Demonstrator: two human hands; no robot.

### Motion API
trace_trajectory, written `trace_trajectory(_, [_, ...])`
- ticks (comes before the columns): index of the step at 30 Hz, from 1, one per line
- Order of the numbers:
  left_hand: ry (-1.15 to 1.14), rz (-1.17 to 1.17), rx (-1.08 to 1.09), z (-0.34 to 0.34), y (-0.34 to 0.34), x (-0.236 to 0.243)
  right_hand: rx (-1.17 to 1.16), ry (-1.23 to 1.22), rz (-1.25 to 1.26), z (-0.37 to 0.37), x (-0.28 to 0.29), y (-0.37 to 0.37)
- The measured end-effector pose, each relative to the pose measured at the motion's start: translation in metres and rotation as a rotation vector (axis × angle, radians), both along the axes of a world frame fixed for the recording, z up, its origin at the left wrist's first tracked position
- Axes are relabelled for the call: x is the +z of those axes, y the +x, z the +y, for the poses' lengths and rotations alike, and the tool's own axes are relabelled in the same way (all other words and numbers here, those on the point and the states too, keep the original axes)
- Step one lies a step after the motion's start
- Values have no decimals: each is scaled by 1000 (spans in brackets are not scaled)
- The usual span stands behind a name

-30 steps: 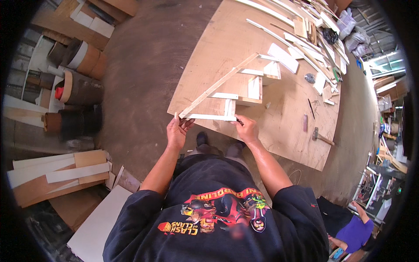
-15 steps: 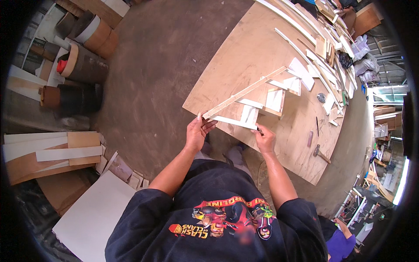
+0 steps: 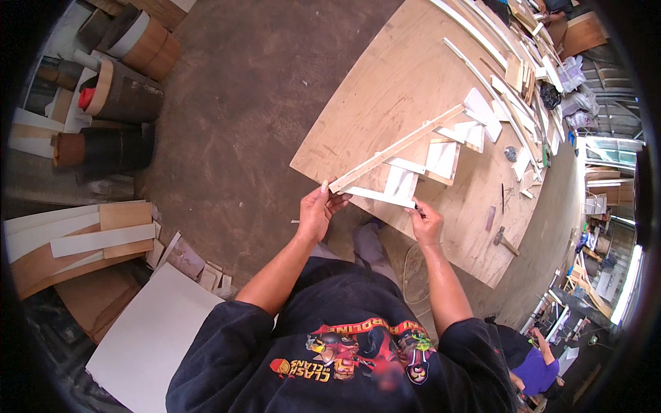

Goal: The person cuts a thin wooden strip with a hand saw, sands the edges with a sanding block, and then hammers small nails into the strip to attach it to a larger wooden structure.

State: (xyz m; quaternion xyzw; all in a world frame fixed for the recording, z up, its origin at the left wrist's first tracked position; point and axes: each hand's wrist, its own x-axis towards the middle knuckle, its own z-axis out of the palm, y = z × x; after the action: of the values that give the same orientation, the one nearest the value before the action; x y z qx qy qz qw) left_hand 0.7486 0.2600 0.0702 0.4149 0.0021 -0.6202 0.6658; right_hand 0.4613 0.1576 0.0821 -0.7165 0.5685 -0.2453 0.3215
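Observation:
My left hand grips the near-left corner of a stepped wooden frame, where a long diagonal strip meets a white strip. My right hand is closed on that white strip's right end. The frame has short white crosspieces and box-like steps along the diagonal, and lies over a large plywood sheet at its near edge. A hammer, a small pinkish bar and a thin dark rod lie to the right on the sheet.
Wood strips and offcuts crowd the sheet's far right. Dark rolls line the left wall. Stacked boards and a white panel lie lower left. A person in purple works at lower right. A loose cord lies near my legs.
The camera's view has shifted, so the plywood appears farther right and turned slightly. Both hands, still gripping the frame, have moved it a little rightward and toward me relative to the sheet.

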Motion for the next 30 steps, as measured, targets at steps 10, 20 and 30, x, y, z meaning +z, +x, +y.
trace_trajectory(10, [8,-9,-36,1,5,4,-20,27,-39,2,-11,-7])
trace_trajectory(20, [-1,-82,17,4,0,-5,-46,128,2,1,2,0])
trace_trajectory(30, [54,-180,12,-1,2,4,-299,218,-288,28,-1,31])
